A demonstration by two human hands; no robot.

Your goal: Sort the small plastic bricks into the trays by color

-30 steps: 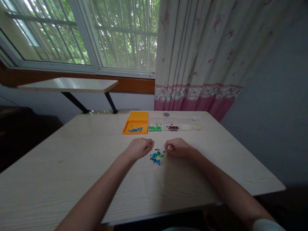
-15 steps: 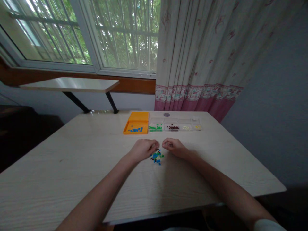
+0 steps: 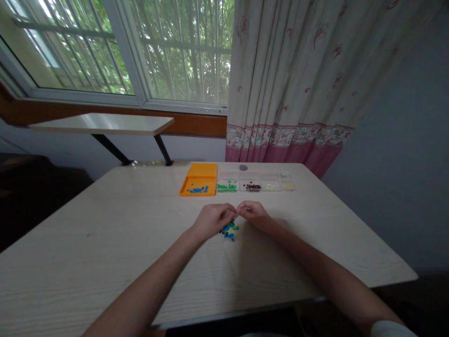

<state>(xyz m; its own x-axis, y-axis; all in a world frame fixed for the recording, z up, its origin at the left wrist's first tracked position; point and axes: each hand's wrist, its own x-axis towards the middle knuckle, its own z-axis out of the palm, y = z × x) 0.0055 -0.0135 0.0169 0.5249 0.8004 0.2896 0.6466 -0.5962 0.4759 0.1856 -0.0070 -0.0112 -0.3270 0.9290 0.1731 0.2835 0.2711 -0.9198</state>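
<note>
My left hand [image 3: 216, 219] and my right hand [image 3: 253, 213] meet fingertip to fingertip above the middle of the table. Both are closed in a pinch, and whatever lies between the fingers is too small to make out. Just below my left hand lies a loose pile of small blue, green, dark and pale pieces [image 3: 229, 231], partly covered by its fingers. Beyond the hands, an orange box [image 3: 202, 170] with its lid raised holds blue pieces [image 3: 198, 189]. Beside it, clear boxes [image 3: 262, 188] hold green pieces [image 3: 227, 186], dark brown pieces [image 3: 252, 186] and pale yellow pieces [image 3: 271, 186].
A pale wooden table [image 3: 140, 243] carries everything. A small grey round object [image 3: 243, 167] sits at its back edge. To the back left, a white shelf [image 3: 105, 122] stands on black brackets. A curtain [image 3: 280, 93] hangs behind the table.
My left hand has moved slightly right, so its fingertips now touch those of my right hand and cover more of the pile. My right hand has hardly moved.
</note>
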